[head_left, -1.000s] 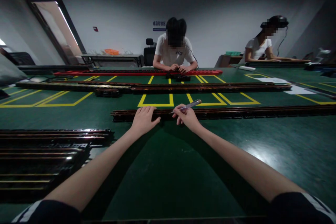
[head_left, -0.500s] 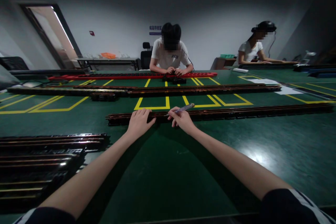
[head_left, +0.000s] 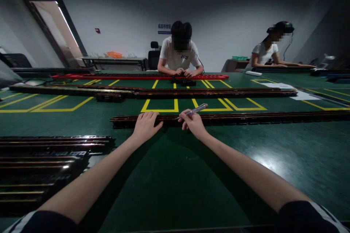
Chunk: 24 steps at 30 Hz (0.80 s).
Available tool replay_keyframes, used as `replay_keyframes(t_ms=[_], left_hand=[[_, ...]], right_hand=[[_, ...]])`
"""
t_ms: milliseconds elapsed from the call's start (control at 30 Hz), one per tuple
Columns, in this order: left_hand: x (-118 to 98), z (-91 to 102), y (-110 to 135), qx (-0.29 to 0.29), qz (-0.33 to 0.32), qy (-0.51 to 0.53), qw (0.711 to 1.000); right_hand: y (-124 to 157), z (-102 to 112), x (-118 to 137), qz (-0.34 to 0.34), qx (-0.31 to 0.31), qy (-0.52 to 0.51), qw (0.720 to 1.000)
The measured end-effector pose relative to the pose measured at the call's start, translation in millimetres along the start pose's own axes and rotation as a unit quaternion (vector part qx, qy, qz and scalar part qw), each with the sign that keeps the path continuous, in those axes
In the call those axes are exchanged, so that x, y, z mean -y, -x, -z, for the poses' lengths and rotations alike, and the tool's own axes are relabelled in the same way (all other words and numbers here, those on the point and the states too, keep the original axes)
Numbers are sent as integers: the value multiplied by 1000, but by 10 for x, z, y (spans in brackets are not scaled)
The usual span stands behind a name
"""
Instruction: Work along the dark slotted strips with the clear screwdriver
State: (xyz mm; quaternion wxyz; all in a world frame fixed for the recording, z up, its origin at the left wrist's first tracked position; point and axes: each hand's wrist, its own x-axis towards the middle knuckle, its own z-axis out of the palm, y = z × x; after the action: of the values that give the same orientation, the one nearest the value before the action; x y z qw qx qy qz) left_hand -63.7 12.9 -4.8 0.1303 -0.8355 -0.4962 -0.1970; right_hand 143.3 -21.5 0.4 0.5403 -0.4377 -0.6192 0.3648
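Note:
A long dark rail point(head_left: 235, 118) with thin copper-coloured strips lies crosswise on the green table. My left hand point(head_left: 146, 125) rests palm down over it near its left end, thumb spread and fingers reaching to the far edge. To the right, my right hand point(head_left: 193, 123) pinches a small screwdriver point(head_left: 199, 108) like a pen. Its clear handle has a gold-coloured end and slants up to the right. The thin tip points down-left at the rail between my hands; whether it touches is too small to tell.
Several similar rails point(head_left: 54, 142) lie at near left. Beyond mine is another row of dark rails point(head_left: 213, 93), then a red rail point(head_left: 109, 77) where a person point(head_left: 179, 56) works. Another person point(head_left: 265, 54) sits at far right. Yellow tape point(head_left: 161, 110) marks the green table point(head_left: 175, 189).
My right hand has shifted slightly right along the rail, and the screwdriver now tilts up more steeply. My left hand stays on the rail. The view has moved a little.

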Motion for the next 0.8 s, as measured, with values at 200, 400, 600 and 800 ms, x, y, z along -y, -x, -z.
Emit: replay_keyframes(t_ms=[200, 400, 600, 800], left_hand=[[12, -2, -2, 5, -2, 1, 1000], [-4, 21, -2, 9, -3, -5, 1000], [-28, 10, -1, 1, 0, -12, 1000], [-38, -10, -1, -8, 1, -2, 1000]], right_hand=[[20, -1, 15, 19, -3, 29, 999], [43, -11, 36, 31, 6, 78, 996], [44, -11, 52, 40, -3, 90, 995], [38, -8, 48, 53, -22, 86, 995]])
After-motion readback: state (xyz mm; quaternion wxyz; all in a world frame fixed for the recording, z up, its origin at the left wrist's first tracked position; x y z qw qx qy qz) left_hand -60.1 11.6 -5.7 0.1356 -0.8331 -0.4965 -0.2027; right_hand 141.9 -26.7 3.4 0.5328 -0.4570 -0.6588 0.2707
